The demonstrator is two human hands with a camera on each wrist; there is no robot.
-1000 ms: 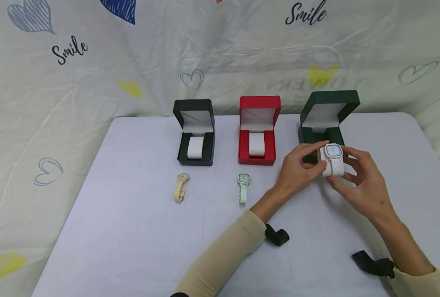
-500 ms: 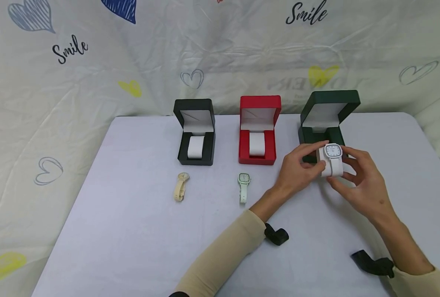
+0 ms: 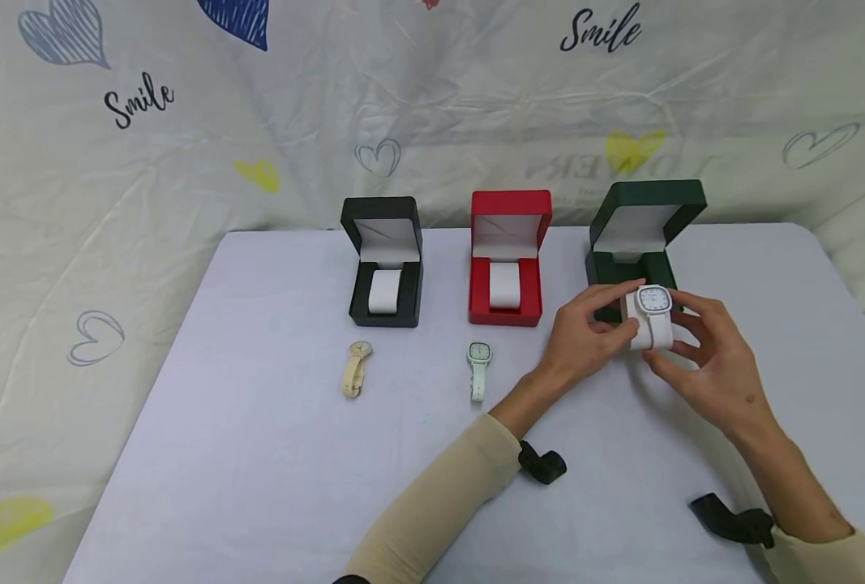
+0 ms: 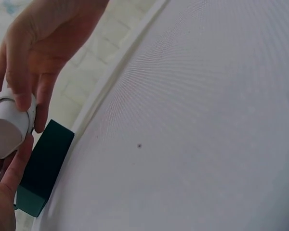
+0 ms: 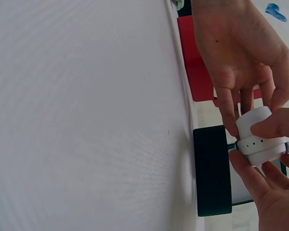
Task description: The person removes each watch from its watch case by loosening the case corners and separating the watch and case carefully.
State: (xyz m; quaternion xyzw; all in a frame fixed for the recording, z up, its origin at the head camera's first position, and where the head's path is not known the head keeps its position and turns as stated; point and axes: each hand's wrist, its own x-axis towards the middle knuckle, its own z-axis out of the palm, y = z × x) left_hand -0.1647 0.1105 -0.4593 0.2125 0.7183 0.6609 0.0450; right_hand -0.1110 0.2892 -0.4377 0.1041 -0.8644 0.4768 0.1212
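Observation:
A white square-faced watch (image 3: 654, 298) is wrapped round a white watch cushion (image 3: 640, 333), held up at the front of the open green watch box (image 3: 647, 195). My left hand (image 3: 585, 328) pinches the cushion's left end, thumb at the front and index finger at the back. My right hand (image 3: 724, 361) holds its right side, thumb low and fingers behind. In the right wrist view the holed strap (image 5: 255, 143) runs around the cushion. A beige watch (image 3: 356, 369) and a pale green watch (image 3: 479, 371) lie on the table.
An open black watch box (image 3: 384, 284) and an open red watch box (image 3: 506, 312) stand left of the green one, each with a white cushion inside. White cloth covers the table (image 3: 271, 487). A printed sheet (image 3: 184, 162) hangs behind its far edge.
The watch and cushion have shifted very slightly left in my hands. Both hands keep their hold, and the boxes and other watches stay in place.

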